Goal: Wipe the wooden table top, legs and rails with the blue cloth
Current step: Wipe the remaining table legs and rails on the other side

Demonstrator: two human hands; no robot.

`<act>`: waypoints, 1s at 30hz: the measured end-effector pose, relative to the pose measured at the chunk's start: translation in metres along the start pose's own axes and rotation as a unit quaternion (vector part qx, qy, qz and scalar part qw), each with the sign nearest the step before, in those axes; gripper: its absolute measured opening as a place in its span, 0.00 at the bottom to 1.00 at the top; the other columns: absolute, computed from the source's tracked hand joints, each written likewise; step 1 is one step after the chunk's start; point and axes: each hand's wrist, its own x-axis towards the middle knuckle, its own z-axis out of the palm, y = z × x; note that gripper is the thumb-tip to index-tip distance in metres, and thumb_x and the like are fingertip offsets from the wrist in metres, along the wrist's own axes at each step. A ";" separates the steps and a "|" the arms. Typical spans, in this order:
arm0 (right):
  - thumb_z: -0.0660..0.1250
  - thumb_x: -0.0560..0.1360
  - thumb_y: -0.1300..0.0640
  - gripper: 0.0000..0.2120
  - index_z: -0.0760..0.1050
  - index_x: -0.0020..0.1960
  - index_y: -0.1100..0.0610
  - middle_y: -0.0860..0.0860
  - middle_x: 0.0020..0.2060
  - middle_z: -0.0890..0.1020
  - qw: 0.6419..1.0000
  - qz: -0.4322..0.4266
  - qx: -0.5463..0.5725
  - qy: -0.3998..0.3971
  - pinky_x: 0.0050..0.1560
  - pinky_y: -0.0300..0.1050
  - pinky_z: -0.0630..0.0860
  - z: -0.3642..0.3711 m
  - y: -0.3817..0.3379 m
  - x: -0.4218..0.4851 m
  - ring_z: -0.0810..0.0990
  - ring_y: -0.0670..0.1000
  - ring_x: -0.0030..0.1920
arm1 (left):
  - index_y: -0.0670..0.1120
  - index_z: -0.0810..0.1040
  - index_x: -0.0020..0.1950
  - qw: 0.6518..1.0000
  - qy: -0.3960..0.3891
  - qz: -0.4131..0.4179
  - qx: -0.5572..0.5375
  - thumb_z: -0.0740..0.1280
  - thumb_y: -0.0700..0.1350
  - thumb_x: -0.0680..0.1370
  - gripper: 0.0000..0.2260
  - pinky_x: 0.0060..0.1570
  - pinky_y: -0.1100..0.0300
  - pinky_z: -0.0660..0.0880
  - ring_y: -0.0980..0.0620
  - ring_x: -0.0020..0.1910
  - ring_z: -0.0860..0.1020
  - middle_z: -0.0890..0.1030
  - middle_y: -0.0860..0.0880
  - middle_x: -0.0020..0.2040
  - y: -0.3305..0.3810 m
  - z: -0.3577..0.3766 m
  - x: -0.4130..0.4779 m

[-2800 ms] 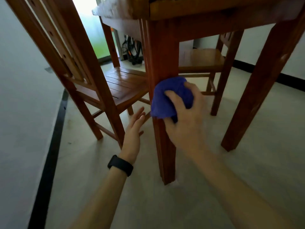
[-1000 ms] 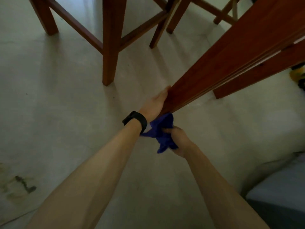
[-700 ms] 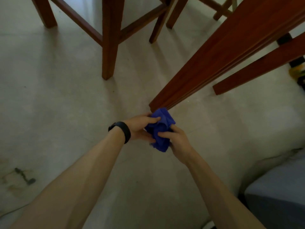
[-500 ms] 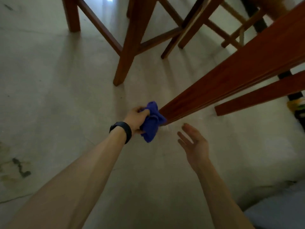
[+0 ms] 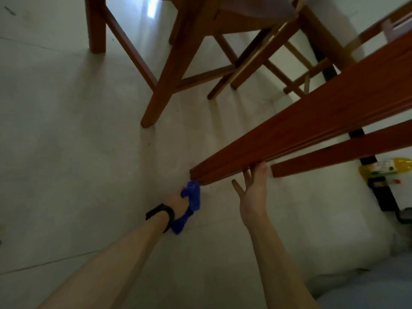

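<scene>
I look steeply down along a reddish wooden table leg [image 5: 307, 130] that runs from the upper right to its foot on the floor at the centre. My left hand [image 5: 177, 200], with a black wristband, grips the bunched blue cloth [image 5: 189, 207] right at the foot of that leg. One end of the cloth hangs down past my wrist. My right hand [image 5: 253, 190] is open with fingers straight, its fingertips touching the underside of the leg a little above the foot. A second table leg [image 5: 338, 150] slants in from the right.
Wooden chair legs and rails [image 5: 165, 81] stand on the pale floor [image 5: 66, 152] at the upper centre, with a lighter chair [image 5: 263, 56] behind. A yellow object [image 5: 388, 167] and a black strip lie at the right edge.
The cloth passed from my right hand to my left. The left hand now holds it at the foot of the leg, and my freed right hand has opened and reached up to touch the leg.
</scene>
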 end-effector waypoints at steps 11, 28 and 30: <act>0.50 0.75 0.29 0.31 0.60 0.74 0.40 0.37 0.66 0.73 0.997 0.022 -0.062 -0.037 0.68 0.60 0.70 -0.013 0.005 0.006 0.70 0.41 0.69 | 0.51 0.69 0.72 0.908 0.295 0.246 -0.167 0.62 0.42 0.81 0.18 0.57 0.56 0.75 0.49 0.55 0.74 0.66 0.45 0.68 0.138 0.006 -0.051; 0.49 0.72 0.29 0.32 0.54 0.74 0.37 0.43 0.72 0.66 0.994 0.037 -0.083 -0.066 0.67 0.60 0.70 -0.018 -0.015 -0.004 0.67 0.47 0.71 | 0.67 0.56 0.75 0.948 0.165 0.192 0.192 0.58 0.42 0.82 0.27 0.52 0.50 0.77 0.43 0.47 0.76 0.68 0.42 0.67 0.029 -0.048 -0.036; 0.50 0.73 0.29 0.29 0.56 0.72 0.37 0.42 0.70 0.68 0.994 0.031 -0.085 -0.069 0.66 0.60 0.71 -0.017 -0.010 -0.002 0.68 0.47 0.71 | 0.65 0.60 0.75 0.933 0.255 0.231 0.108 0.59 0.45 0.82 0.24 0.49 0.52 0.77 0.45 0.45 0.76 0.73 0.42 0.63 0.058 -0.067 -0.039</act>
